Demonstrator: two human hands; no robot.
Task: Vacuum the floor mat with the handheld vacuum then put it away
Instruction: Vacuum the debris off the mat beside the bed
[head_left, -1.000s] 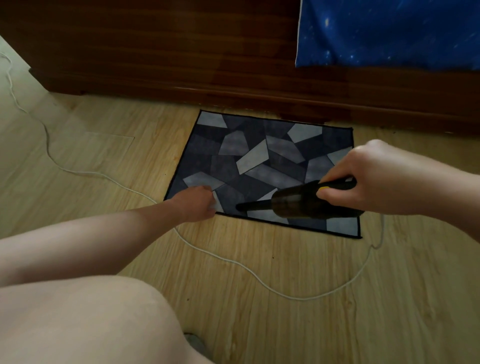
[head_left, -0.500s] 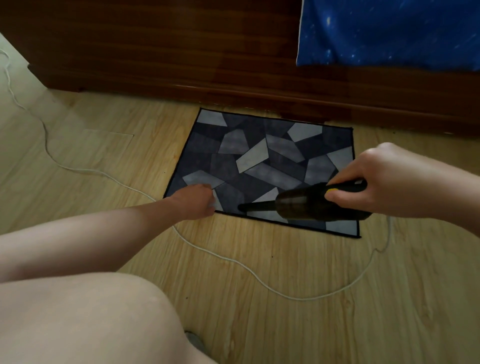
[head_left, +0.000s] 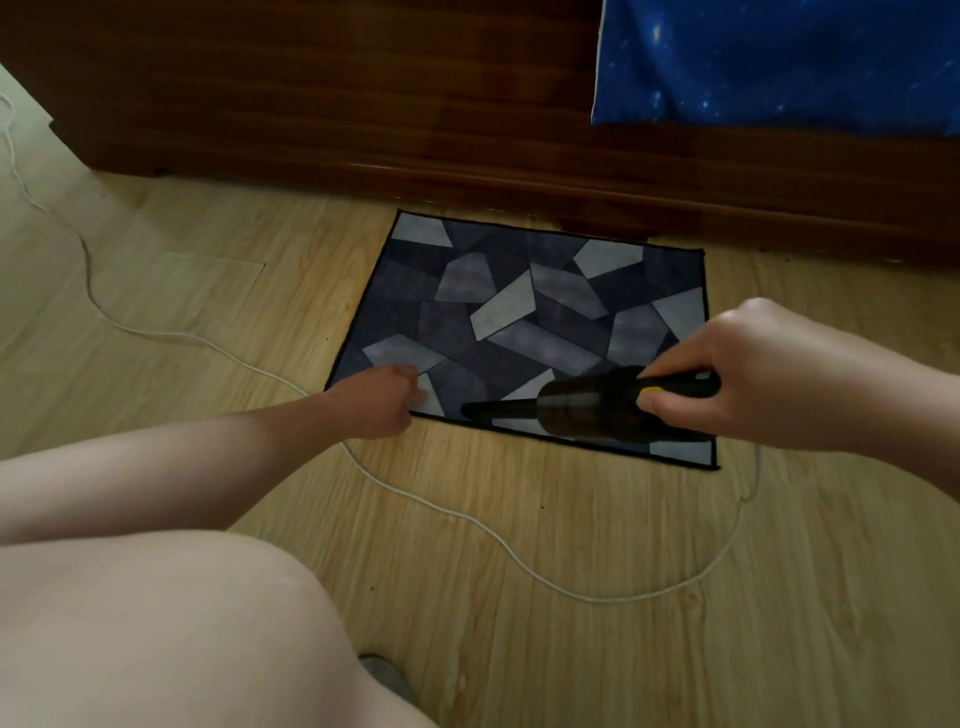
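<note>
The vacuum (head_left: 587, 408) lies ahead of you past your bare knee (head_left: 182, 623) and a white cord (head_left: 467, 519) that loops over the wood floor (head_left: 571, 649); your right hand (head_left: 753, 374) grips its handle, fingers wrapped round and thumb by the yellow switch, with the dark nozzle pointing left, low over the near edge of the mat (head_left: 519, 312). Your left hand (head_left: 376, 402) rests on the mat's near left corner with its fingers curled, and you cannot tell whether they pinch the edge. Beyond the mat's far edge stands a dark wood panel (head_left: 363, 104), with a blue cloth (head_left: 779, 62) hanging at far right.
</note>
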